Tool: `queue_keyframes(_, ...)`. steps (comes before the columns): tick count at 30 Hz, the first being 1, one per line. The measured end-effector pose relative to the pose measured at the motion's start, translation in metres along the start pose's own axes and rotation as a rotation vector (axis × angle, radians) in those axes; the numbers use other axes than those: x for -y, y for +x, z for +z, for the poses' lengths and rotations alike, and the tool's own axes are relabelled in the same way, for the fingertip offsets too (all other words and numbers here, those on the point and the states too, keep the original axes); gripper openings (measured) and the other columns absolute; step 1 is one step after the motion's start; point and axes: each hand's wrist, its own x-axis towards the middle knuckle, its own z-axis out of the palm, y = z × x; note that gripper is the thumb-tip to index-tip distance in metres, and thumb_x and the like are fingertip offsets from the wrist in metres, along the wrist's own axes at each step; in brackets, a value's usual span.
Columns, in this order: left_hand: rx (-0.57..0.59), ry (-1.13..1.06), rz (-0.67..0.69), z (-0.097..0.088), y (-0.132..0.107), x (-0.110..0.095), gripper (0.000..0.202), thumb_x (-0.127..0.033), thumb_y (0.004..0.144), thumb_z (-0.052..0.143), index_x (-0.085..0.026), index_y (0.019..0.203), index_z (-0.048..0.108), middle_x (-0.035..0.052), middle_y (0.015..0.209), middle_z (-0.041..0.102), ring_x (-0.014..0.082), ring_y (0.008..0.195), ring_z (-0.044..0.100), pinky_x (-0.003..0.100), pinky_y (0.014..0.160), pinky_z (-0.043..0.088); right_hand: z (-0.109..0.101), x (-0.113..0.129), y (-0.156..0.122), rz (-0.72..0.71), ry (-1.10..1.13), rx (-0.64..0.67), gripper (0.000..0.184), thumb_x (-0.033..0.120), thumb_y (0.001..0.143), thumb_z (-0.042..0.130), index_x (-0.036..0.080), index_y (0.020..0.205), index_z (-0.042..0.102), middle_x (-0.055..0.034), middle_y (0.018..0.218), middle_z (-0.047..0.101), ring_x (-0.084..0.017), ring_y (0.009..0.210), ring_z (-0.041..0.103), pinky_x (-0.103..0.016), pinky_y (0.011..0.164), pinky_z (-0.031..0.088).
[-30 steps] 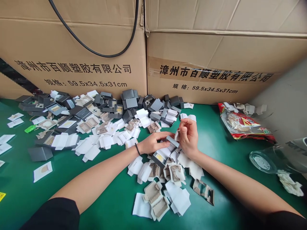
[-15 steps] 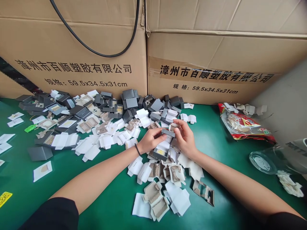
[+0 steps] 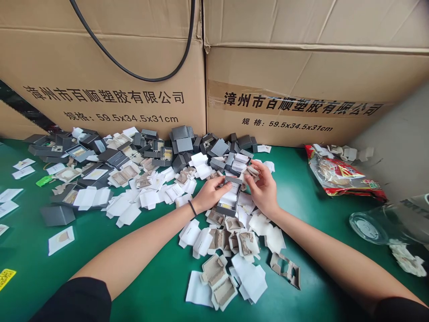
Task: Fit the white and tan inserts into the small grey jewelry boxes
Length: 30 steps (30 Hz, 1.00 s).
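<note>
Head view: looking down at both my hands over a green table.
Thing: small grey box, open on top, white lining, yellowish patch at its near end. It sits mid-table, just above the paper litter, long side running away from me.
My left hand: fingers clamped on the box's left side and far end; black band on the wrist.
My right hand: pinching the box's right side. A folded card bit is at my fingertips; can't tell if I grip it.
Hands: close together, box between them.
Containers: pile of grey boxes against two cartons, some open with white or beige inserts. Snack bag with white scraps on top. Clear jar on its side at right, contents unclear.
Litter: white wraps and beige card trays right below my hands.
Edges/room: cartons wall the far edge, black cable hanging across the left one. Bare green at near left and between my forearms; bag and jar crowd the right.
</note>
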Motion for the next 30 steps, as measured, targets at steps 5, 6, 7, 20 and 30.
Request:
queue_keyframes(5, -0.012, 0.021, 0.002, 0.0015, -0.0003, 0.0002, 0.033, -0.046, 0.082, 0.051, -0.014, 0.085, 0.061, 0.0024, 0.073, 0.060, 0.0149, 0.066, 0.052, 0.026, 0.062, 0.042, 0.0009, -0.0004, -0.0005, -0.009, 0.035, -0.017, 0.037, 0.029, 0.083, 0.056, 0.028, 0.120, 0.051, -0.0056, 0.112, 0.056, -0.019, 0.101, 0.054, -0.034, 0.085, 0.047)
queue_keyframes(6, -0.036, 0.031, 0.005, 0.0017, -0.0001, 0.0007, 0.033, -0.046, 0.082, 0.051, -0.015, 0.085, 0.061, 0.0024, 0.072, 0.060, 0.0151, 0.066, 0.052, 0.026, 0.062, 0.042, 0.0013, -0.0007, -0.0012, -0.014, 0.042, -0.009, 0.038, 0.029, 0.083, 0.057, 0.029, 0.120, 0.050, -0.0055, 0.112, 0.056, -0.019, 0.101, 0.054, -0.034, 0.085, 0.046)
queue_keyframes(7, -0.067, 0.037, 0.010, 0.0020, 0.0002, 0.0013, 0.033, -0.046, 0.082, 0.051, -0.015, 0.085, 0.061, 0.0027, 0.073, 0.060, 0.0154, 0.067, 0.053, 0.026, 0.062, 0.042, 0.0016, -0.0007, -0.0020, -0.020, 0.047, 0.003, 0.039, 0.029, 0.082, 0.057, 0.029, 0.120, 0.050, -0.0054, 0.112, 0.056, -0.019, 0.101, 0.054, -0.034, 0.086, 0.046)
queue_keyframes(20, -0.293, 0.122, 0.156, 0.0045, -0.0005, 0.0027, 0.037, -0.038, 0.087, 0.049, -0.016, 0.115, 0.059, 0.0080, 0.121, 0.060, 0.0198, 0.106, 0.058, 0.028, 0.088, 0.046, -0.0002, 0.0071, -0.0021, 0.022, -0.097, 0.177, 0.022, 0.034, 0.083, 0.055, 0.024, 0.101, 0.059, -0.0043, 0.095, 0.058, -0.019, 0.086, 0.055, -0.029, 0.064, 0.049)
queue_keyframes(30, -0.284, 0.123, 0.246, 0.0029, -0.0013, 0.0034, 0.032, -0.036, 0.087, 0.049, -0.018, 0.112, 0.059, 0.0083, 0.128, 0.056, 0.0199, 0.116, 0.053, 0.030, 0.097, 0.044, 0.0023, 0.0069, -0.0009, 0.199, 0.225, 0.314, 0.030, 0.047, 0.086, 0.048, 0.023, 0.098, 0.062, -0.0046, 0.101, 0.059, -0.018, 0.088, 0.058, -0.033, 0.070, 0.058)
